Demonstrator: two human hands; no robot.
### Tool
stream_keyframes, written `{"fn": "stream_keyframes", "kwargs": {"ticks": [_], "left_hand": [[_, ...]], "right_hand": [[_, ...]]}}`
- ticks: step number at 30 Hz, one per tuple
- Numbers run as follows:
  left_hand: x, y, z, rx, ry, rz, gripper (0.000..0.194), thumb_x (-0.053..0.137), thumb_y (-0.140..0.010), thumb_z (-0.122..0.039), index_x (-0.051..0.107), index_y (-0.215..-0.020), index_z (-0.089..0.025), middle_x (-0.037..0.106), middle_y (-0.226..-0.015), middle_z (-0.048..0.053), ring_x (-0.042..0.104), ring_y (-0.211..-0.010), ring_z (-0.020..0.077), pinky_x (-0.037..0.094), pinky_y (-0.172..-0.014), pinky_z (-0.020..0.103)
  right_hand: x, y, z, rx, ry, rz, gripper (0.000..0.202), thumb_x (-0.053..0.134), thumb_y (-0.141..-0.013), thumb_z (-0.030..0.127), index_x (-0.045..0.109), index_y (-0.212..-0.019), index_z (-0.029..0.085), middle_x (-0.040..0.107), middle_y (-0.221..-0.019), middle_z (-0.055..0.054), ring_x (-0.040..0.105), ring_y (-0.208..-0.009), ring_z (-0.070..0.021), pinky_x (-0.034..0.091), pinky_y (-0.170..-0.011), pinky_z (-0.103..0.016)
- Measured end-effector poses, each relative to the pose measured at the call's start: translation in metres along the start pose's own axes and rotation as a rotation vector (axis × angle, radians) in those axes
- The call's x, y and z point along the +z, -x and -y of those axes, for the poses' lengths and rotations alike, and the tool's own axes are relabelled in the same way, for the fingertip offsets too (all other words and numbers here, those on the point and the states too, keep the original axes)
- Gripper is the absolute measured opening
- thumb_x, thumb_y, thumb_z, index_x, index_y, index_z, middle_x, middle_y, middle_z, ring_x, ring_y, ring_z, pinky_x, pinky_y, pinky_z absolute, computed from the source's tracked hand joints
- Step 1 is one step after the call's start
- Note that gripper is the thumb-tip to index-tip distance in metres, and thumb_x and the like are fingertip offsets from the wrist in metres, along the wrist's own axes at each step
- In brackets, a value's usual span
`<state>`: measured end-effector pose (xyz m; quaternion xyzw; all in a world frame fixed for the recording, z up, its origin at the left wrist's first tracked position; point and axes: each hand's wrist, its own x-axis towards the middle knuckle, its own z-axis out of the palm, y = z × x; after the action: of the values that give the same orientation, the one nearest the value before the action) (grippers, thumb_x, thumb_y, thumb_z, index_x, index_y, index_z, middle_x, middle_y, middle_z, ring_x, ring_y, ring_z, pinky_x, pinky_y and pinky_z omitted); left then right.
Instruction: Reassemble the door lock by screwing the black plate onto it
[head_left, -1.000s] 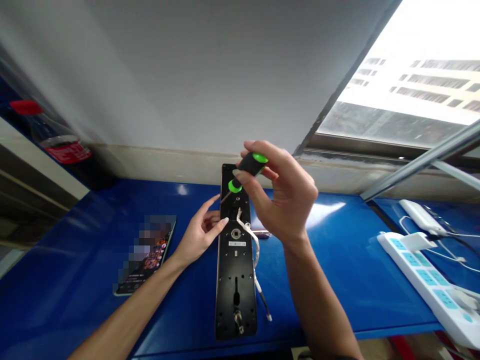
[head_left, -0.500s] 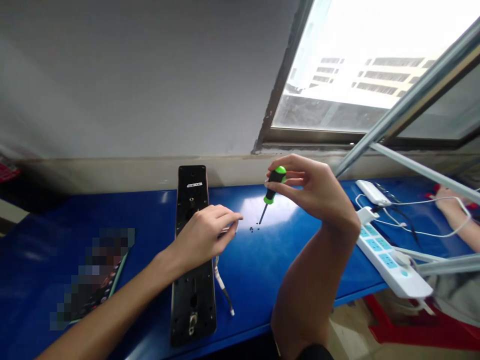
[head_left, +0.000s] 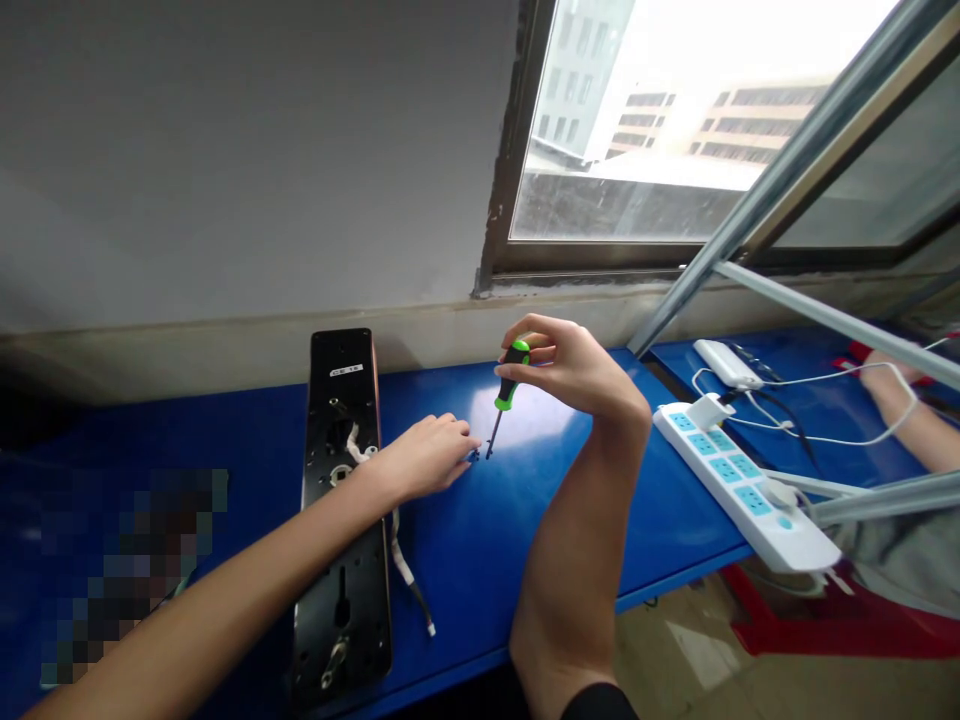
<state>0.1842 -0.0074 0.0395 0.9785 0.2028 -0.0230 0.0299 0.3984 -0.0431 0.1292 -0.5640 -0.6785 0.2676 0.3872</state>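
My right hand [head_left: 566, 365] grips a green and black screwdriver [head_left: 513, 378] by its handle, the shaft pointing down. Its tip is among several tiny dark screws [head_left: 489, 450] on the blue table. Beside them is my left hand [head_left: 431, 455], fingers bent together and their tips right at the screws; whether a screw is between them is too small to tell. Under my left forearm lies a long black panel [head_left: 341, 560], like a door lock's back plate, with holes, metal fittings and a white label. A white-wrapped cable [head_left: 401, 560] trails from it onto the table.
A blurred-out flat object [head_left: 142, 570] lies on the table at the left. To the right are a white power strip [head_left: 739, 480], a white adapter [head_left: 726, 362] with cables, and a metal frame [head_left: 697, 275]. Another person's arm [head_left: 900, 405] reaches in at the far right.
My left hand has moved off the panel toward the screws, baring the panel's middle. The screwdriver stays in my right hand, tip at the screws. The whole view has shifted somewhat.
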Motion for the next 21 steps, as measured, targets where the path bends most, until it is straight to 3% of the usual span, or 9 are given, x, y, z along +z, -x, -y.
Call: {"fn": "stream_keyframes", "kwargs": {"ticks": [4,7,14,21], "left_hand": [[-0.0009,-0.0024,-0.0012,0.028,0.019,-0.014,0.018,0.063,-0.094,-0.026,0.072,-0.109,-0.023,0.070,-0.103,0.008,0.065,-0.100,0.0251,0.049,-0.081,0.032],[-0.0012,-0.0039,-0.0021,0.028,0.021,0.004,0.019,0.064,-0.093,-0.025,0.072,-0.110,-0.023,0.070,-0.104,0.008,0.064,-0.099,0.0248,0.049,-0.081,0.032],[0.0000,-0.0037,-0.0034,0.022,-0.013,0.101,0.024,0.060,-0.096,-0.028,0.071,-0.117,-0.023,0.070,-0.108,0.010,0.064,-0.106,0.0292,0.050,-0.082,0.036],[-0.0010,-0.0053,-0.0039,0.012,0.007,0.092,0.024,0.059,-0.097,-0.028,0.071,-0.117,-0.021,0.069,-0.113,0.011,0.063,-0.109,0.0296,0.051,-0.086,0.038]], "right_hand": [[-0.0005,-0.0002,-0.0014,0.031,-0.016,0.014,0.024,0.078,-0.075,0.029,0.064,-0.092,0.021,0.073,-0.083,-0.004,0.073,-0.076,-0.0220,0.060,-0.068,-0.034],[-0.0008,-0.0002,-0.0021,0.046,0.001,0.023,0.026,0.079,-0.074,0.033,0.065,-0.092,0.020,0.073,-0.081,-0.004,0.073,-0.074,-0.0226,0.059,-0.066,-0.034],[-0.0034,0.0012,-0.0049,0.056,0.037,-0.032,0.027,0.079,-0.074,0.038,0.065,-0.091,0.021,0.072,-0.081,-0.004,0.073,-0.074,-0.0226,0.059,-0.066,-0.034],[-0.0041,0.0016,-0.0078,0.065,0.050,-0.069,0.024,0.078,-0.074,0.032,0.065,-0.090,0.021,0.072,-0.081,-0.004,0.072,-0.074,-0.0213,0.058,-0.065,-0.032]]}}
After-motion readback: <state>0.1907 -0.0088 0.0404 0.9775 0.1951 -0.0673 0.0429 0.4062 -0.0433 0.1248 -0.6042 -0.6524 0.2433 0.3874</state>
